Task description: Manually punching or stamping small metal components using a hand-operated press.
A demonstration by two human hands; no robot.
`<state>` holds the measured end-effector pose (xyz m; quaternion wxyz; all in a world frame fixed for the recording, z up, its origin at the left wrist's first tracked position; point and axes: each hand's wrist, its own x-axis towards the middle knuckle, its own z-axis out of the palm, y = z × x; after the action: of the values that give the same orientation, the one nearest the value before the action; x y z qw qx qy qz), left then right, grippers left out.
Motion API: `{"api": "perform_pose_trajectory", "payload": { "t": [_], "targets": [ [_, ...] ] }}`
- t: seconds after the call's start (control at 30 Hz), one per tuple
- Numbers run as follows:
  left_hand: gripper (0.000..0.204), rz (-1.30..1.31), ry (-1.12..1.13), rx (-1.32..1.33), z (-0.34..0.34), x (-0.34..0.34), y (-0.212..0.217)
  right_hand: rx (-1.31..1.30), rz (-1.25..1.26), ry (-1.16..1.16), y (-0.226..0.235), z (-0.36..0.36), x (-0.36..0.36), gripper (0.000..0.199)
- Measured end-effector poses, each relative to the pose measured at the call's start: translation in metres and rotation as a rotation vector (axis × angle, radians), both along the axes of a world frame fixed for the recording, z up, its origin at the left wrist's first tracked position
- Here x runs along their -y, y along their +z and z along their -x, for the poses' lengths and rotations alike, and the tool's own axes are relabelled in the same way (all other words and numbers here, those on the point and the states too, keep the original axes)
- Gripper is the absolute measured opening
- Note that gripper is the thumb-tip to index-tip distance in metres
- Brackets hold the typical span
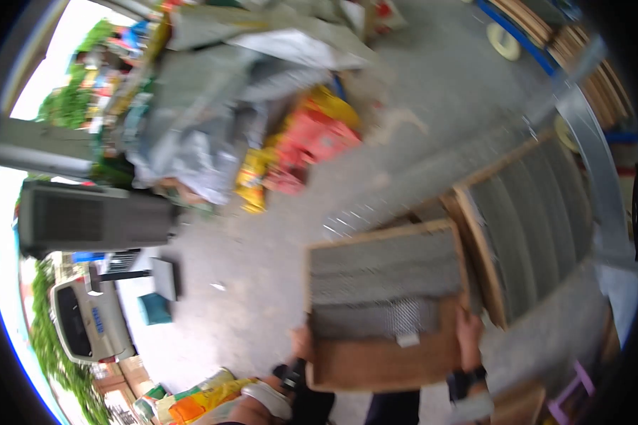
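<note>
Both my hands carry a shallow brown box (383,370) in front of my legs. At its left wall my left hand (303,343) is closed around the edge. My right hand (469,331) grips the opposite wall on the right. Grey, mesh-like strips (383,276) lie in rows across the far part of the box, and the near part shows its bare brown bottom. A small whitish piece (407,340) rests by the nearest strip. Motion blur hides the finer detail of the fingers and strips.
Another brown-edged box of grey strips (532,219) is just right of mine, beside a metal post (592,134). Red and yellow bags (312,142) and grey sheeting (198,92) are piled ahead. A grey upright unit (96,217) and a van (92,319) appear at left.
</note>
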<state>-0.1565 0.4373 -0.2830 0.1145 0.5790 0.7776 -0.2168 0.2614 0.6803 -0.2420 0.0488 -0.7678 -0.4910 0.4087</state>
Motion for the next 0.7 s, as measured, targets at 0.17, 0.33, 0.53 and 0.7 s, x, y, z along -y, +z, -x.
{"api": "perform_pose_trajectory", "payload": {
  "t": [0.17,0.33,0.53,0.7],
  "targets": [
    [0.066,-0.385,1.306,0.736,-0.044,-0.043,0.082,0.188,0.145,-0.055,0.075,-0.026,0.032,0.040],
    [0.077,-0.130,1.181,0.703,-0.032,-0.079,0.213,0.012,-0.022,-0.015,0.201,-0.013,0.094,0.048],
    [0.074,0.057,1.016,0.736,-0.035,-0.113,0.310,-0.096,-0.131,-0.267,0.267,-0.019,0.167,0.047],
    [0.029,-0.114,-0.094,0.453,0.012,-0.107,0.290,-0.080,0.018,-0.531,0.282,0.000,0.194,0.051]
  ]
}}
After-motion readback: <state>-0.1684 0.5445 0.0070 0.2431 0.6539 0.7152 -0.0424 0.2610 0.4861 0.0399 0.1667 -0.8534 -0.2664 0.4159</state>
